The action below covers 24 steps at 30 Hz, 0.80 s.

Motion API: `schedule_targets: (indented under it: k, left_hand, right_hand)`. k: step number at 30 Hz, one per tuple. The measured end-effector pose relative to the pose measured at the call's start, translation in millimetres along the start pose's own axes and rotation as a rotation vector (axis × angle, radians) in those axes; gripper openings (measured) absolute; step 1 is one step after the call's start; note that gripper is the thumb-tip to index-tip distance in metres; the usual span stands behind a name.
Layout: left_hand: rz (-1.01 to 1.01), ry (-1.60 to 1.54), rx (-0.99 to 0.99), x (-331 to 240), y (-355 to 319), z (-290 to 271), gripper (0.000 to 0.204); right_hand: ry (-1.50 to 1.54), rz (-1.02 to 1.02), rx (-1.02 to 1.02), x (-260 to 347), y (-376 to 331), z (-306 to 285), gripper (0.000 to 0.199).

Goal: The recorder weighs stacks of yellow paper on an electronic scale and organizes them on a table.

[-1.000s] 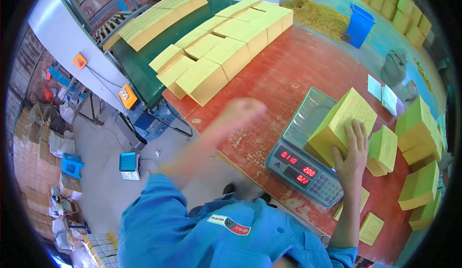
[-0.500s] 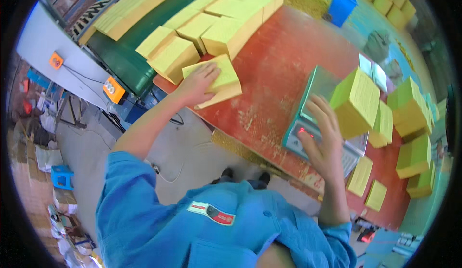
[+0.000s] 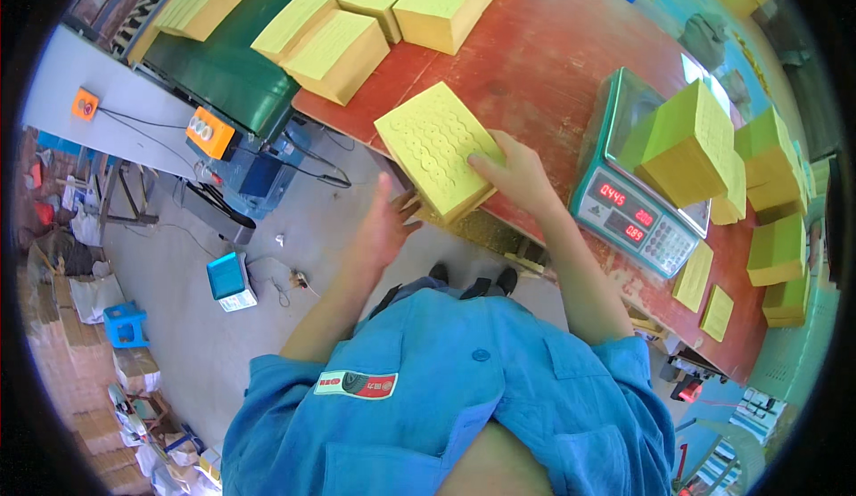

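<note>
A patterned yellow block (image 3: 435, 144) was at the near edge of the red desk (image 3: 557, 46), its right side gripped by the right hand (image 3: 519, 173); the left hand (image 3: 382, 229), fingers spread, was just beside its lower left.

A thick, rectangular yellow block (image 3: 435, 139), its broad upper face patterned with rows of curved marks, is tilted over the desk's (image 3: 526, 77) near edge, the right hand (image 3: 519, 178) gripping its right side.
</note>
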<state>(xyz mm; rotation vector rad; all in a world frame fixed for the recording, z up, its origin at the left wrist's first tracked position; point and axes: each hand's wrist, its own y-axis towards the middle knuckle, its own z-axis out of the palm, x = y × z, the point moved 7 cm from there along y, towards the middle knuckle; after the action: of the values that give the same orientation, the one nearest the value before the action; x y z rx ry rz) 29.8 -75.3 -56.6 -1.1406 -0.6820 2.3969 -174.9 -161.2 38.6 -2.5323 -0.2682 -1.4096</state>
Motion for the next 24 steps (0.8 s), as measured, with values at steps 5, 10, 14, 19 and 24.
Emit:
schedule_targets:
  k: [5, 10, 14, 19, 24]
  left_hand:
    - [0.185, 0.041, 0.172, -23.1, -5.4, 36.5, 0.079]
    - [0.250, 0.166, 0.147, -28.6, -3.9, 48.2, 0.066]
    - [0.403, 0.374, 0.211, -33.3, -3.0, 17.6, 0.050]
    - [0.349, 0.086, 0.451, -73.1, -63.9, 142.4, 0.053]
    - [0.522, 0.313, 0.650, -83.9, -57.4, 324.9, 0.052]
  right_hand:
    - [0.047, 0.004, -0.237, 3.8, -29.3, 14.4, 0.054]
    - [-0.006, -0.143, -0.448, -4.2, -50.2, 17.4, 0.053]
    - [0.231, -0.061, -0.355, -6.1, -72.5, -3.8, 0.056]
    - [0.257, -0.096, -0.441, -21.3, -121.6, -101.1, 0.060]
    - [0.702, 0.033, -0.440, 3.6, -156.3, -230.3, 0.060]
